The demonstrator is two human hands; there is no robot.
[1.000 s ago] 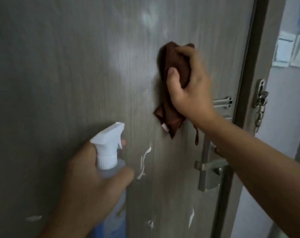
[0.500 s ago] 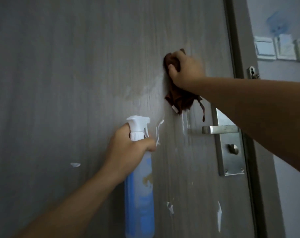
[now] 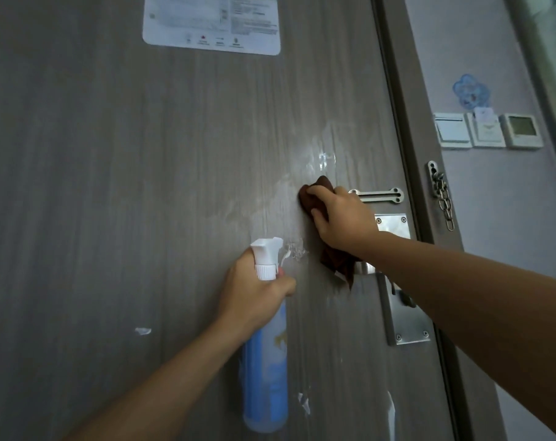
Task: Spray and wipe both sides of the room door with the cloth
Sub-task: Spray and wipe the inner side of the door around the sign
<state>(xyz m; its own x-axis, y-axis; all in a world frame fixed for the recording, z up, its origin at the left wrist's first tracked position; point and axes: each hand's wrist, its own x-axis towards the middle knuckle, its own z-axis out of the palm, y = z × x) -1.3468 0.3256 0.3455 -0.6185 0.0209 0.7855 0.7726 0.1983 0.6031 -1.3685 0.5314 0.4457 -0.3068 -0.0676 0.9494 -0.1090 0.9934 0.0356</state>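
The grey wood-grain door [image 3: 143, 173] fills the view, with a wet, shiny smear just above and left of the cloth. My right hand [image 3: 341, 219] grips a bunched brown cloth [image 3: 314, 192] and presses it flat on the door, left of the lock hardware; a loose end of the cloth hangs below my wrist. My left hand [image 3: 254, 289] holds a blue spray bottle [image 3: 265, 374] by its neck, the white nozzle pointing right, close to the door surface.
A metal lock plate [image 3: 407, 319] and a chain-guard slide [image 3: 378, 195] sit at the door's right edge. The door chain [image 3: 442, 195] hangs on the frame. A white notice [image 3: 211, 22] is stuck at the top. Wall switches [image 3: 486, 130] lie to the right. Torn white sticker scraps dot the lower door.
The view has pulled back and tilted up, so the notice now shows. My right hand has wiped the cloth a little down the door. The left hand still holds the bottle.
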